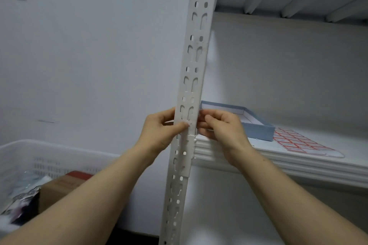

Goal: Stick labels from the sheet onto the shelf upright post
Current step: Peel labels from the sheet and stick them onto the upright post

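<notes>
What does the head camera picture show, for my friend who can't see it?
Two hands meet on a white, hole-punched shelf upright post: the left hand pinches it with the thumb on the front, and the right hand has curled fingers at its right edge. A sheet of red-bordered labels lies on the shelf beside a blue box.

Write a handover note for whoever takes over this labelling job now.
Left hand: thumb presses the upright post's front, fingers behind it.
Right hand: curled fingers at the post's right edge, same height; any hold is hidden.
Label sheet: flat on the shelf right of the post, beside the blue tray, carrying many red-bordered labels.
Done: no stuck label is discernible; one may sit under the thumb.
Left: probably press that spot, then fetch more labels from the sheet.
</notes>
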`<state>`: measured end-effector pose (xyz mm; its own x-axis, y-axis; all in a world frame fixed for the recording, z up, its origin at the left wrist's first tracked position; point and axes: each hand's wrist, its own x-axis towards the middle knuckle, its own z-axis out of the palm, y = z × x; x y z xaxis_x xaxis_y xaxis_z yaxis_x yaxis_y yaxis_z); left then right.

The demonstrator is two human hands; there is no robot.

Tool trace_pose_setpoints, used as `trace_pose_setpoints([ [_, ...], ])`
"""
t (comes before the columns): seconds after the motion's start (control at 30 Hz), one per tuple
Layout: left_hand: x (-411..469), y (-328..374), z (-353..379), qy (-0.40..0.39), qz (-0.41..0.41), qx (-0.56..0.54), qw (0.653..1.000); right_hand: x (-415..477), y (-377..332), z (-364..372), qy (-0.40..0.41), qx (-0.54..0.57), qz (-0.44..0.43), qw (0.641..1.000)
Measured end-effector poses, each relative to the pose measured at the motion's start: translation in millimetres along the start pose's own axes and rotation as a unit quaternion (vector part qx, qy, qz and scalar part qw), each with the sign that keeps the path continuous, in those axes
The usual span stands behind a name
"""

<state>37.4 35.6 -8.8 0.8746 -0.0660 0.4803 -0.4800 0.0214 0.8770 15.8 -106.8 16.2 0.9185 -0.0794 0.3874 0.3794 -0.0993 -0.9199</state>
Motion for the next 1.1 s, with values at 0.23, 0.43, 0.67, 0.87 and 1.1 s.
trace_pose_setpoints([
  [0.23,2,1,-2,0.008,0.009,0.077,0.997,4,-5,-7,-0.051,0.006,0.034,0.998],
  [0.43,5,1,-1,0.015,0.011,0.08,0.997,2,-4,-8,-0.061,0.016,0.027,0.998],
  [0.67,7,-1,1,0.02,0.011,0.088,0.996,0,-3,-9,-0.074,0.005,0.011,0.997],
  [0.87,8,-1,4,0.033,0.001,0.097,0.995,1,-1,-9,-0.081,0.005,0.004,0.997],
  [1.1,7,-1,9,0.043,0.009,0.107,0.993,2,1,-9,-0.075,0.015,0.007,0.997],
])
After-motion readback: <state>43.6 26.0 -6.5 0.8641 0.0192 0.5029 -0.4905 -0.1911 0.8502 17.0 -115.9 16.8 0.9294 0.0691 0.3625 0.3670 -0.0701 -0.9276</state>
